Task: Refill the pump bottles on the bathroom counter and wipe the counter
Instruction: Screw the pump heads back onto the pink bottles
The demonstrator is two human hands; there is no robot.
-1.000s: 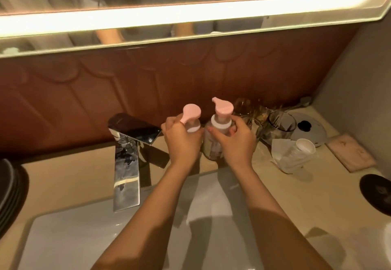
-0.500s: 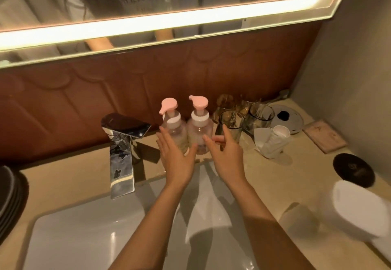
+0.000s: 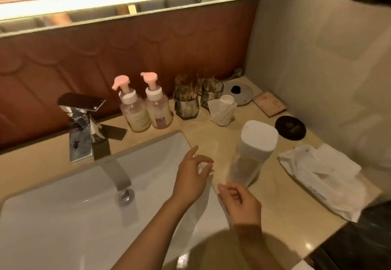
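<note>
Two clear pump bottles with pink heads stand side by side at the back of the beige counter (image 3: pixel 273 202): the left bottle (image 3: pixel 132 111) and the right bottle (image 3: pixel 158 106). A tall clear refill bottle (image 3: pixel 251 153) with a white cap stands on the counter right of the sink. My left hand (image 3: pixel 193 176) hovers over the sink's right rim, fingers loosely curled, holding nothing. My right hand (image 3: pixel 241 205) hangs just in front of the refill bottle, fingers relaxed and empty. A pack of white wipes (image 3: pixel 323 181) lies at the counter's right.
A chrome faucet (image 3: pixel 82 121) stands behind the white sink (image 3: pixel 63 217). Several dark glass tumblers (image 3: pixel 186 104), a wrapped white cup (image 3: pixel 224 110), a round white lid (image 3: pixel 238 92), a pink tile (image 3: pixel 268 103) and a black disc (image 3: pixel 291 130) crowd the back right corner by the wall.
Both hands let go of the pump bottles and drew back toward the sink's front right. The view swung right, bringing the refill bottle and wipes into sight.
</note>
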